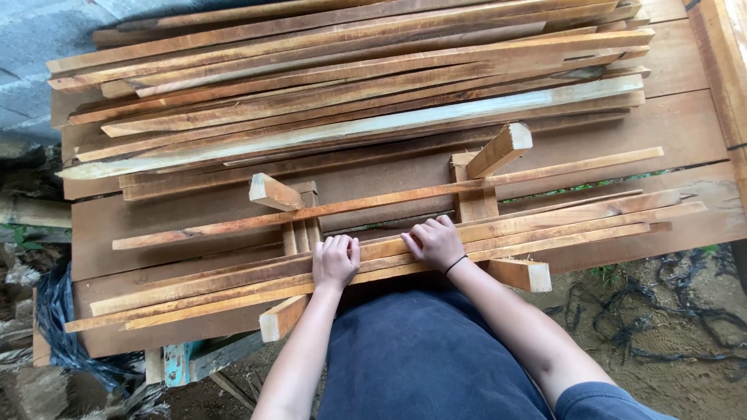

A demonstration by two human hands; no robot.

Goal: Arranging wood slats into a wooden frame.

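Pressing down, I see my left hand [335,262] and right hand [436,242] flat, grip released, on a small bundle of thin slats [389,253] resting across two wooden cradles [284,233] on the plank surface [677,124]. I judge few slats are bundled; a large pile [350,85] waits behind, rough-sawn and reddish brown.

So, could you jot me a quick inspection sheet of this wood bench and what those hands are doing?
Surface: plank workbench, worn.
Job's things: thin wooden slats along the near edge, lying over two angled wooden blocks.
Clutter: big pile of slats at the back.
Grips: left hand and right hand, both palm down on the near slats.
Cables: nothing seen.
Surroundings: dirt ground with dark roots, black plastic at left.
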